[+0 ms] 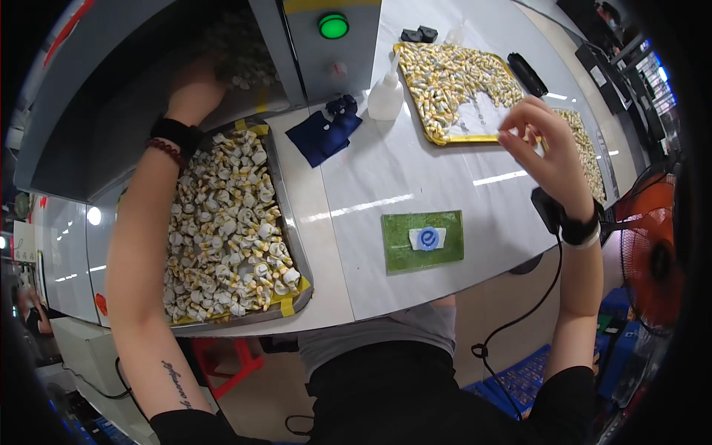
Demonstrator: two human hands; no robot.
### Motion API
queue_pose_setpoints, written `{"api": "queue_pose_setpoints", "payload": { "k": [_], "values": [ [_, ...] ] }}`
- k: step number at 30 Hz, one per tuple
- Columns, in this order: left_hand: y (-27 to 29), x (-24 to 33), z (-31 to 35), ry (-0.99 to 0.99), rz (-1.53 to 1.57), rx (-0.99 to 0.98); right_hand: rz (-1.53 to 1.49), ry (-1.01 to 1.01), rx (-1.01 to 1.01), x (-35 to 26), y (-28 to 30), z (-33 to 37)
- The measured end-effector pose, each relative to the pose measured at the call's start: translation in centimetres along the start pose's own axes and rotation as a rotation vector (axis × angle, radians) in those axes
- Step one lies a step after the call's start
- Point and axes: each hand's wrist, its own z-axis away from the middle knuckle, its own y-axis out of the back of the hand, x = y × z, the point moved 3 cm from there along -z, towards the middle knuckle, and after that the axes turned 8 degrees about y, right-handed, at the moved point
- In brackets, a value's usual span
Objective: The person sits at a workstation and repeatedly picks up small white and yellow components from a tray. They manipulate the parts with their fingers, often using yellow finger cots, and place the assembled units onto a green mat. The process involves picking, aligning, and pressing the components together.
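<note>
My left hand (199,93) reaches into the dark opening of a grey machine (89,126). Its fingers are lost in shadow and blur beside a heap of small pale pieces (256,67). Below that wrist lies a metal tray (302,271) full of small white-and-yellow wrapped pieces (222,230). My right hand (545,141) hovers at the near edge of a yellow-rimmed tray (467,139), holding similar slim pieces (430,89) around a bare white patch. Thumb and forefinger come together in a pinch; anything between them is too small to make out.
A green pad (400,256) with a blue-marked white piece (429,238) lies on the table (356,274). Dark blue cloth (319,139) and a white squeeze bottle (386,99) stand near the machine's green light (333,26). An orange fan (656,252) is at right.
</note>
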Motion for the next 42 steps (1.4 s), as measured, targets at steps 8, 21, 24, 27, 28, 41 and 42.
{"api": "queue_pose_setpoints", "payload": {
  "k": [8,21,24,27,28,41,42],
  "values": [
    [-3.7,4.8,-3.8,0.048,0.485,-0.625,0.212,-0.113,-0.241,7.3,-2.7,-2.1],
    [-3.1,1.2,-2.3,-0.102,0.285,-0.401,0.186,-0.175,-0.219,5.5,-3.9,-1.4],
    [-1.9,0.1,-0.6,0.129,0.347,-0.592,0.199,-0.145,-0.195,5.0,-3.8,-1.1],
    [-0.7,0.4,-0.3,0.095,0.171,-0.637,0.205,-0.122,-0.188,4.8,-3.9,-1.1],
    [-0.7,0.5,-0.3,0.039,0.087,-0.646,0.201,-0.117,-0.189,4.7,-3.9,-1.1],
    [-2.8,-5.9,-2.2,0.243,0.391,-0.402,0.207,-0.115,-0.173,4.3,-2.9,0.1],
    [-3.7,-8.3,-1.6,0.115,0.147,-0.284,0.199,-0.104,-0.171,4.3,-3.1,-0.2]
  ]
}}
